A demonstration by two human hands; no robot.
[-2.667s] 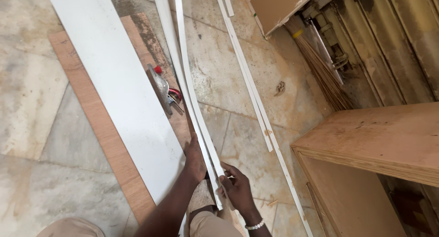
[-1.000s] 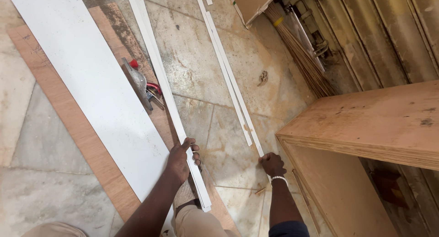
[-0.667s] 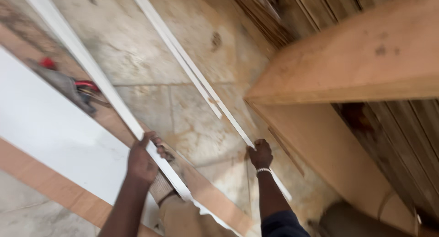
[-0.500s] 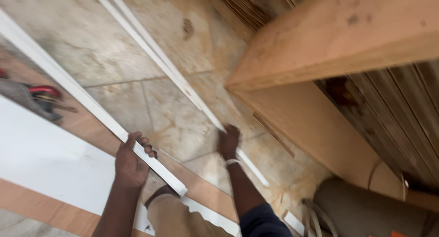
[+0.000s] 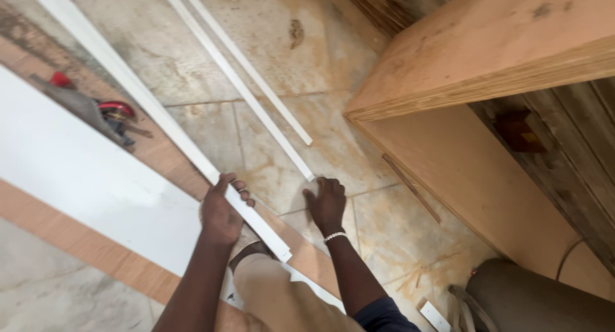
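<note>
your left hand (image 5: 221, 211) wraps a long white strip (image 5: 154, 117), fingers curled over its top edge, gripping near its lower end; the strip runs up and left across the stone floor (image 5: 359, 50). your right hand (image 5: 327, 204) lies flat on the floor, fingers together, fingertips just at the end of a thin white trim piece (image 5: 237, 82), with a second trim piece (image 5: 246, 56) just beside it. a white board (image 5: 77, 172) lies at left with a red-handled tool (image 5: 96, 111) on it. a plywood cabinet (image 5: 480, 56) stands at right.
</note>
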